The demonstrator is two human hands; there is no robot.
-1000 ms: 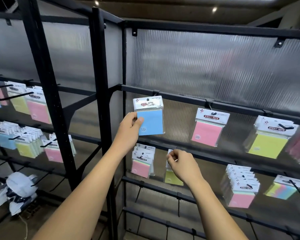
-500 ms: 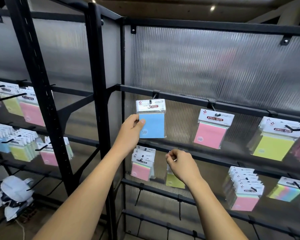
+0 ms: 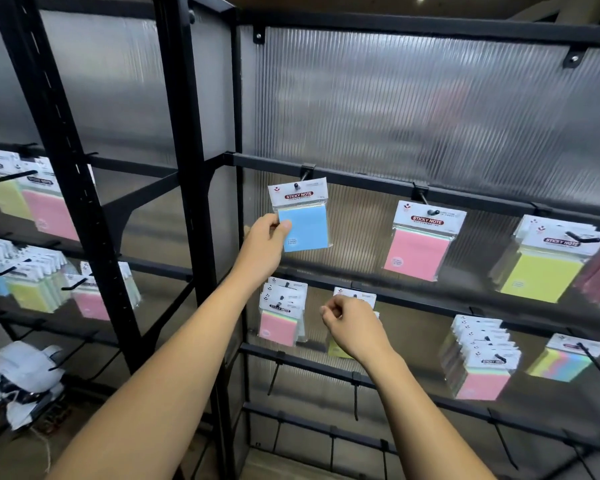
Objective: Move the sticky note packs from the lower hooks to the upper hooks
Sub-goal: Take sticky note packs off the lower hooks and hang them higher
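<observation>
Ribbed translucent panels back a black metal display rack (image 3: pixel 201 202) hung with sticky note packs. Left hand (image 3: pixel 262 249) pinches the left edge of a blue pack (image 3: pixel 303 227), whose header card sits on an upper hook (image 3: pixel 297 186). Right hand (image 3: pixel 355 327) is curled closed over a yellow-green pack (image 3: pixel 336 349) (mostly hidden) at the lower rail. Just left hangs a pink stack (image 3: pixel 279 322). Farther right on the upper rail hang a pink pack (image 3: pixel 418 249) and a yellow pack (image 3: pixel 541 277).
</observation>
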